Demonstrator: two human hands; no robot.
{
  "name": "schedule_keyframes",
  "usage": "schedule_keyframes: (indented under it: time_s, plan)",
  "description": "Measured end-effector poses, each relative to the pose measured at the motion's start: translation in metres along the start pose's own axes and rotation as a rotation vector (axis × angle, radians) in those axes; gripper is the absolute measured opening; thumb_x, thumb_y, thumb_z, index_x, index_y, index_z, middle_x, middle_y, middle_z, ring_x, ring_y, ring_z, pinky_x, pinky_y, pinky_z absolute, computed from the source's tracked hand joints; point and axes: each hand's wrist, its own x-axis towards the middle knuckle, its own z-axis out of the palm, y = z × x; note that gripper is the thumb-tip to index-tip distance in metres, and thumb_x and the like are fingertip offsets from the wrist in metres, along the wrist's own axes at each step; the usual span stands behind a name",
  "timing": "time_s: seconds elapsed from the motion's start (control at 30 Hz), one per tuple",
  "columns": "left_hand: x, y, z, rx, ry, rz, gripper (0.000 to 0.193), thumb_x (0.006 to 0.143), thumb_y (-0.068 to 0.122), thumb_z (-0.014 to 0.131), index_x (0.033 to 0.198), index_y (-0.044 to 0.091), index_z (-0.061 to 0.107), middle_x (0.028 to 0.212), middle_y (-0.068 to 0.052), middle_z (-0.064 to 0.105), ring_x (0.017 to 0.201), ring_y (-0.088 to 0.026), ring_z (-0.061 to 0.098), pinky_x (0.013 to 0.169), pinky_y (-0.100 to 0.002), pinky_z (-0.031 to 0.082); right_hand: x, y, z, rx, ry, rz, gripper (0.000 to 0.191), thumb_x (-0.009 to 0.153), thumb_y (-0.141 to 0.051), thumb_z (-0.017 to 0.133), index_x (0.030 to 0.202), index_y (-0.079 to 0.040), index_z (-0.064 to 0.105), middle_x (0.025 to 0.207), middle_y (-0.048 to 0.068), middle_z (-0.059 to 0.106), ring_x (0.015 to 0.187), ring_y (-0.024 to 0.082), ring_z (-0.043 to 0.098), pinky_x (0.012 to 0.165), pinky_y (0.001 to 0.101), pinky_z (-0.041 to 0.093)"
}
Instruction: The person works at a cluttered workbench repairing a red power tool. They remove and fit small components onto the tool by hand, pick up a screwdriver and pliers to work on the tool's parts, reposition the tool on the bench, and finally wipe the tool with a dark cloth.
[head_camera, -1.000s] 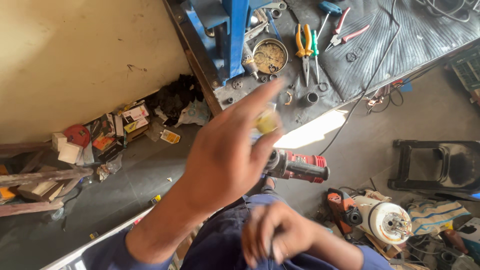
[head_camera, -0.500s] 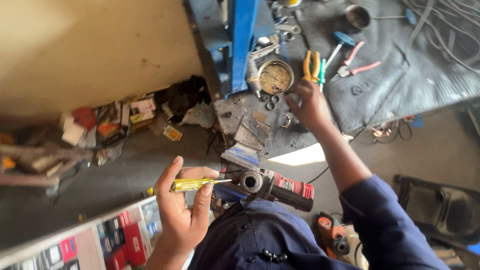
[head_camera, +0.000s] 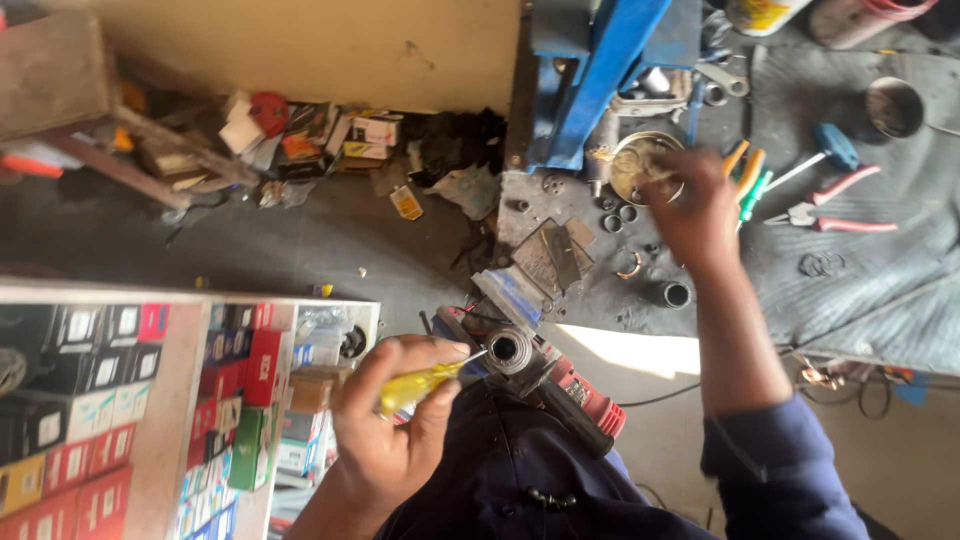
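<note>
- The left hand (head_camera: 385, 440) is curled shut around a yellow-handled screwdriver (head_camera: 420, 385), its thin metal tip pointing at the open round bore of a grey and red power tool (head_camera: 545, 385) that rests across the person's dark blue lap.
- Half a second ago the same hand held the screwdriver just beside the tool in much the same pose; the tip now sits right at the rim of the bore, so the work on the tool is held ready rather than dropped.
- The right hand (head_camera: 690, 205) is stretched far out over the dark grey rubber-matted table (head_camera: 900, 270), fingers spread and bent down over a round shallow brass-coloured metal dish (head_camera: 640, 165). It is blurred with motion, so whether it has anything pinched cannot be told; it looks loosely open.
- A second ago that hand was down at the lap; half a second ago it was partway out by the pliers. The reach has carried on to the dish, which suggests something small is being fetched from there (perhaps a part for the tool).
- Just beside the right hand lie orange- and green-handled pliers (head_camera: 748, 175), and farther off a pair of red-handled pliers (head_camera: 830, 215) and a blue-handled tool (head_camera: 830, 145).
- Small metal rings and a short dark steel sleeve (head_camera: 672, 293) lie scattered near the table's edge, below a blue steel frame (head_camera: 600, 70).
- At the lower left, a shelf of red, black and green cardboard boxes (head_camera: 110, 400) stands close by the left arm.
</note>
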Motion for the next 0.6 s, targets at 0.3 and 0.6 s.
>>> schedule_keyframes:
  time_s: [0.3, 0.6]
  plan:
    - [0.009, 0.016, 0.017, 0.387, -0.072, 0.294, 0.049, 0.100, 0.001, 0.074, 0.131, 0.009, 0.037, 0.119, -0.011, 0.072, 0.098, -0.028, 0.072, 0.084, -0.041, 0.058, -0.037, -0.090, 0.032, 0.838, -0.973, -0.461, 0.031, 0.102, -0.026, 0.068, 0.122, -0.003, 0.072, 0.124, 0.012, 0.071, 0.121, 0.027, 0.066, 0.106, 0.0408, 0.051]
    - [-0.008, 0.012, 0.008, 0.208, 0.110, 0.133, 0.048, 0.101, 0.001, 0.066, 0.137, 0.009, 0.035, 0.118, -0.017, 0.068, 0.103, -0.026, 0.068, 0.081, -0.033, 0.065, -0.039, -0.089, 0.032, 0.892, -1.107, -0.455, 0.037, 0.099, -0.030, 0.072, 0.126, -0.005, 0.071, 0.131, 0.012, 0.069, 0.129, 0.029, 0.063, 0.112, 0.0429, 0.048]
